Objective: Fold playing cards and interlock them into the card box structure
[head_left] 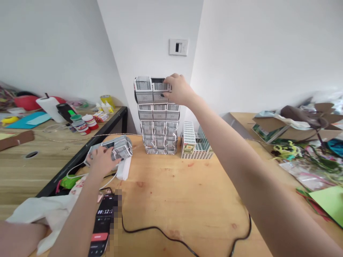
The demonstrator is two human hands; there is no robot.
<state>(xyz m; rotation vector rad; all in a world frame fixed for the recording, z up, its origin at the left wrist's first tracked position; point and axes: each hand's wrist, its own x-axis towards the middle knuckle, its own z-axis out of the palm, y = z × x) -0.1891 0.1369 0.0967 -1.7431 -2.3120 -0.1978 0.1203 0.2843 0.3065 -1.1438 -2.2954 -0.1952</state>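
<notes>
A tall tower of small patterned boxes [158, 123] stands at the far end of the wooden table [187, 200]. My right hand [179, 90] reaches up to its top row and pinches the top-right box [160, 86] between thumb and fingers. At the table's left edge my left hand [102, 160] rests on a loose bundle of the same patterned boxes [122, 147], gripping it. A lower group of green-and-white boxes [195, 143] sits just right of the tower's base.
A phone showing a timer [102, 221] lies near my left forearm, with a black cable [171, 235] looping across the front. White cloth [50, 214] lies at left. Jars and paper rolls crowd the left desk [83, 124]. Craft clutter covers the right table [302, 150].
</notes>
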